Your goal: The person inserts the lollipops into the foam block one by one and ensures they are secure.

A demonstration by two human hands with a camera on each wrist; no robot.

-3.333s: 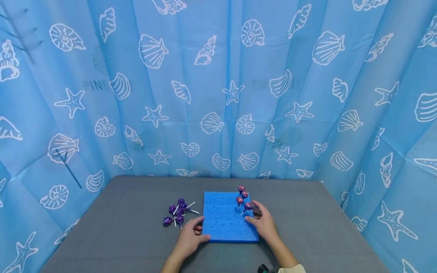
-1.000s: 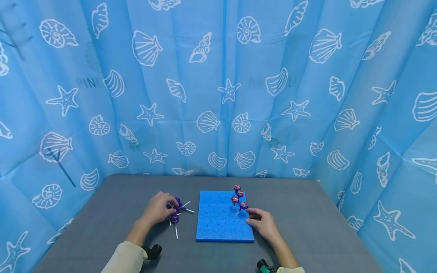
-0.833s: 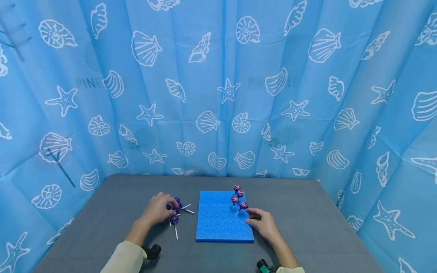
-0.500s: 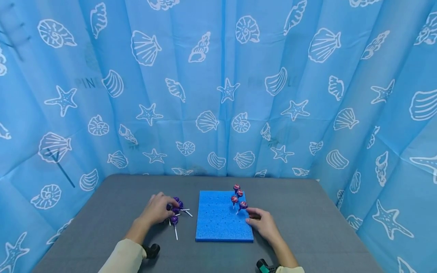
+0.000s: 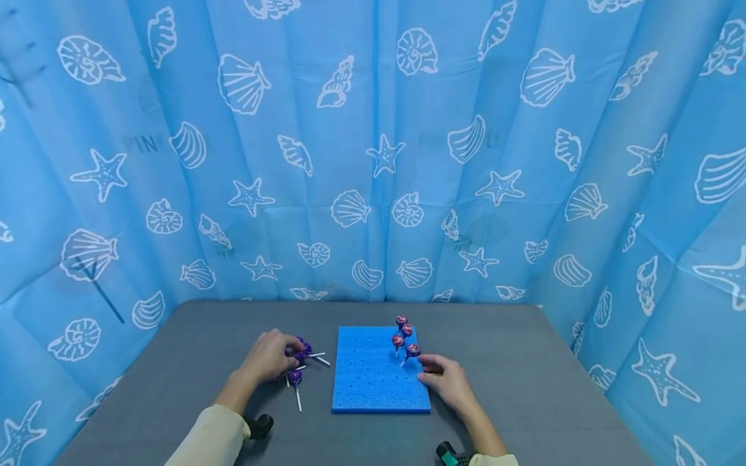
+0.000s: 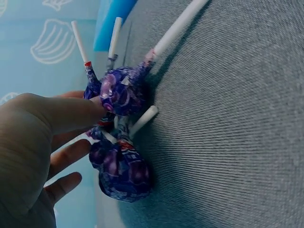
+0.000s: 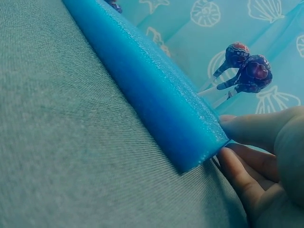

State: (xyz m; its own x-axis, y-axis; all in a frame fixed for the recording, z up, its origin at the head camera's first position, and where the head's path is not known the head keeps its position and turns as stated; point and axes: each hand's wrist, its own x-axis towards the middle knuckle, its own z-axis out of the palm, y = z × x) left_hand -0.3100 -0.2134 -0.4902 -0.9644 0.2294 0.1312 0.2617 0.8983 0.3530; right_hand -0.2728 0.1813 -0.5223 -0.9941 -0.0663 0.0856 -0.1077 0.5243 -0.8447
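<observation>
My left hand [image 5: 267, 357] reaches down into a small heap of purple-wrapped lollipops on the table. In the left wrist view its thumb and index finger pinch one lollipop [image 6: 124, 90] by the wrapped head, while the other fingers spread loosely beside the heap. A second lollipop [image 6: 126, 178] lies just below, and more white sticks poke out behind. My right hand [image 5: 449, 383] holds the right edge of a flat blue foam board [image 5: 373, 385], thumb at the upper edge and fingers along the side. Several red-and-purple lollipops [image 5: 398, 340] stand in the board's right part, sticks down.
Rows of small holes dot the foam board's top. A grey cloth-covered table [image 5: 513, 362] lies under everything. Behind and at both sides hangs a blue curtain [image 5: 350, 162] with white shell prints. Dark straps show at both wrists.
My left hand has left the board's left edge and moved left onto the lollipop heap, where some sticks have shifted. My right hand stays at the board's right edge.
</observation>
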